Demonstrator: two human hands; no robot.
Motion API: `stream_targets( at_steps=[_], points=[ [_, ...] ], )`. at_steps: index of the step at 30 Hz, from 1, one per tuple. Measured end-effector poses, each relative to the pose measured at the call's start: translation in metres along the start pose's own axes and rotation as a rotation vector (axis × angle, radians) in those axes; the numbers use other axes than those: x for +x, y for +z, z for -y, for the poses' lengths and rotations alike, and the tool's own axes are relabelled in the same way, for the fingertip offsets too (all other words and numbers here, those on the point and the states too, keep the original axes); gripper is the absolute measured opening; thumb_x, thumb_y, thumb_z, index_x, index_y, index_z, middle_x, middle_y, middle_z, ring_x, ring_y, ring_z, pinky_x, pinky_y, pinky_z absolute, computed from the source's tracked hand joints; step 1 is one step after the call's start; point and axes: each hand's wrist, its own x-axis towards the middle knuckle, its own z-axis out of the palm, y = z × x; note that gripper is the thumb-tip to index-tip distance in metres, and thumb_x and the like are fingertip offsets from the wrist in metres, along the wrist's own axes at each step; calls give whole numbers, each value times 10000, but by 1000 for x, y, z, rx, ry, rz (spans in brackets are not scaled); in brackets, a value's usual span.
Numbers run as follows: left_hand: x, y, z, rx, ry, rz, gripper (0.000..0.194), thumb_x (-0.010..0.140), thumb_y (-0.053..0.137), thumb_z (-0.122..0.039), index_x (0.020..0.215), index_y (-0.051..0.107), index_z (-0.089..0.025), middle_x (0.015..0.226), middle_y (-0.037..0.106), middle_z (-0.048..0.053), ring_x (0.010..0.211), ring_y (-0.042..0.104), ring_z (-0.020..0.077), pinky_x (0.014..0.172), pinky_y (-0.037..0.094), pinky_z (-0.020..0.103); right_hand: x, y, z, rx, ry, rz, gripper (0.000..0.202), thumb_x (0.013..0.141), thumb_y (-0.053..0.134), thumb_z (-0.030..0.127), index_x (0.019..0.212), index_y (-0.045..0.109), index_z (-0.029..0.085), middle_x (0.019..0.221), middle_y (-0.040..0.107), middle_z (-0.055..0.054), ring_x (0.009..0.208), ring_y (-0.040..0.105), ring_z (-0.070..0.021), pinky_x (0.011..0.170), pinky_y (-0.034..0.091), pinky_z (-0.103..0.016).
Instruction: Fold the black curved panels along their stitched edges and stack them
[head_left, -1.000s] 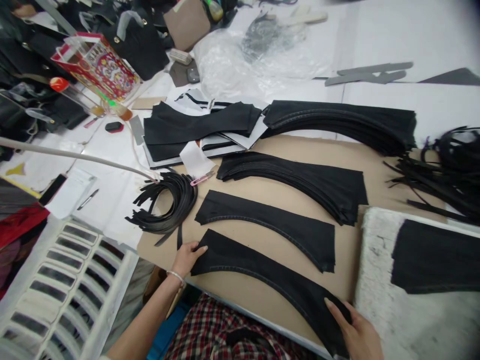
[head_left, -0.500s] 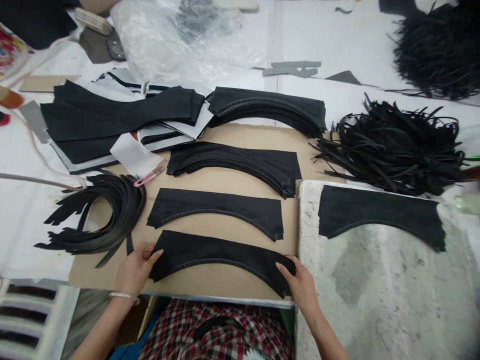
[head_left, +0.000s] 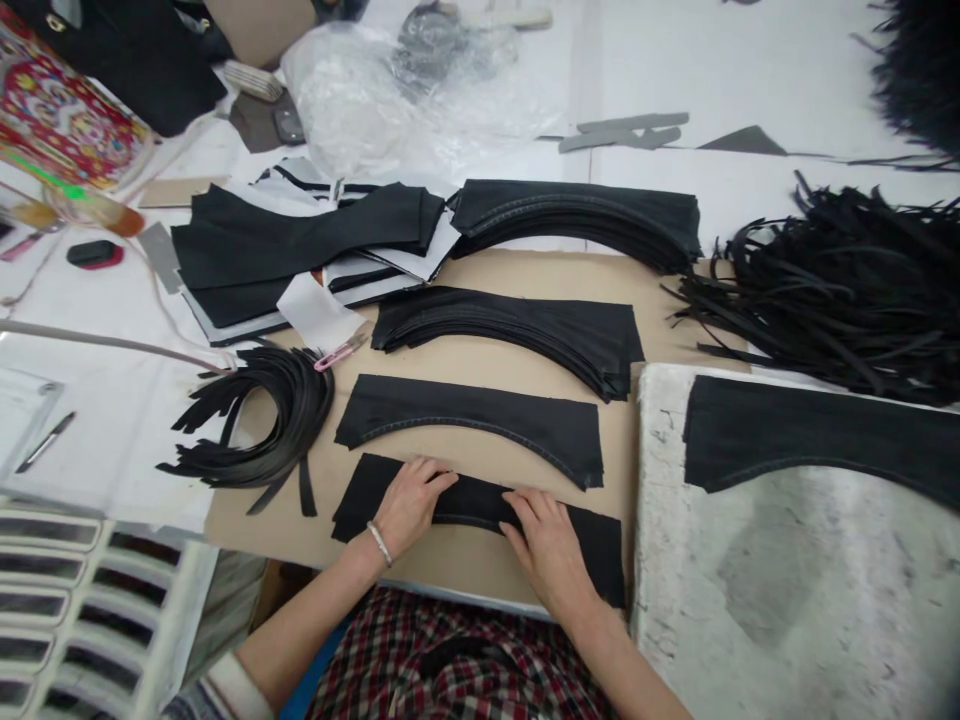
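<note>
A curved black piece [head_left: 472,500] lies flat on the tan board [head_left: 450,570] near its front edge. My left hand [head_left: 412,500] rests on the piece left of its middle, fingers spread on its surface. Right of the middle lies my right hand [head_left: 546,540], its fingers also apart on the same piece. Just beyond is another curved black piece [head_left: 472,415] with a stitched lower edge. Farther back are two stacks of similar pieces, one on the board [head_left: 510,330] and one at its far edge [head_left: 577,215].
Black strips lie coiled [head_left: 300,420] at the left, by pink-handled snips [head_left: 341,352]. A large heap of strips [head_left: 847,290] is at the right, behind a pale stone slab [head_left: 675,600] bearing a black piece [head_left: 817,430]. Clear plastic [head_left: 352,100] lies at the back.
Both hands have moved inward from the ends of the front piece to its middle, and their fingers now lie on it. The camera view has shifted left.
</note>
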Motion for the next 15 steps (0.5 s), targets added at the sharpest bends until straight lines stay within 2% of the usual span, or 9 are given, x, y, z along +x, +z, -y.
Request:
stream_targets(
  at_steps=[4, 8, 11, 15],
  points=[
    [6, -5, -2, 29, 25, 60, 303, 886, 438, -96, 1070, 627, -246, 983, 599, 52, 923, 499, 204, 799, 434, 351, 18, 12, 19, -43, 42, 3, 239, 870, 540, 215, 1108, 551, 198, 1030, 592, -88, 964, 507, -252, 846, 370, -411],
    [4, -6, -6, 45, 6, 76, 318, 888, 421, -94, 1087, 617, -245, 1005, 592, 60, 935, 485, 216, 799, 422, 369, 20, 15, 24, -69, 66, 39, 118, 859, 553, 200, 974, 573, 190, 927, 594, -82, 907, 505, -254, 805, 349, -415],
    [3, -6, -7, 43, -3, 79, 338, 884, 414, -84, 1108, 610, -244, 1027, 592, 63, 949, 482, 220, 807, 423, 376, 21, 10, 23, -57, 25, 86, 56, 850, 550, 179, 902, 568, 191, 895, 584, -66, 901, 503, -240, 796, 345, -388],
    [3, -6, -2, 25, 8, 84, 368, 874, 406, -61, 1115, 616, -243, 1030, 594, 63, 958, 493, 211, 824, 429, 372, 15, -9, 25, -11, -122, 186, 61, 832, 538, 145, 835, 566, 199, 883, 585, -37, 877, 509, -202, 806, 355, -335]
  ],
)
